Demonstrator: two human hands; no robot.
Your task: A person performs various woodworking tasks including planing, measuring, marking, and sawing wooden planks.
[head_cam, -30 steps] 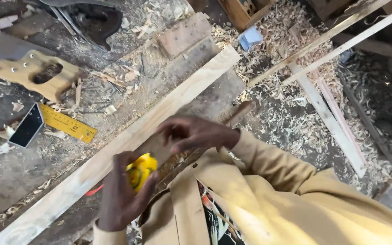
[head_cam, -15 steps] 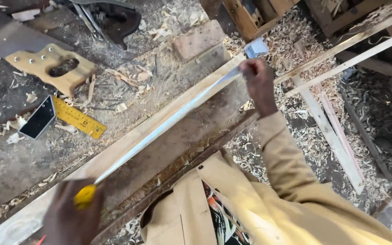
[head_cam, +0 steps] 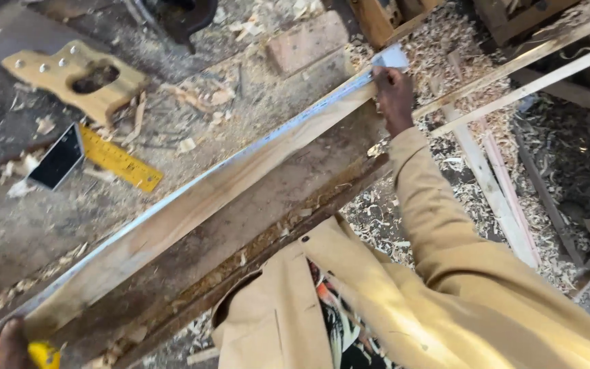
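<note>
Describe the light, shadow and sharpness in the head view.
Head view: soft daylight, no hard shadows; mild sheen along the tape blade on the plank; right hand sharp; left hand and yellow tape case cropped at the corner; the top-left is dim.

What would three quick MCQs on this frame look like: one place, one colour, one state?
1. Where is the right hand?
A) at the plank's far end
B) on the saw handle
C) on the square

2. What colour is the tape case?
A) red
B) yellow
C) green

3. What state is the tape blade in?
A) fully retracted
C) coiled on the floor
B) stretched along the plank

Key: 1 A, the hand pins the blade at the far end. 2 B, yellow shows by the left hand. 3 B, it runs along the plank's edge.
</note>
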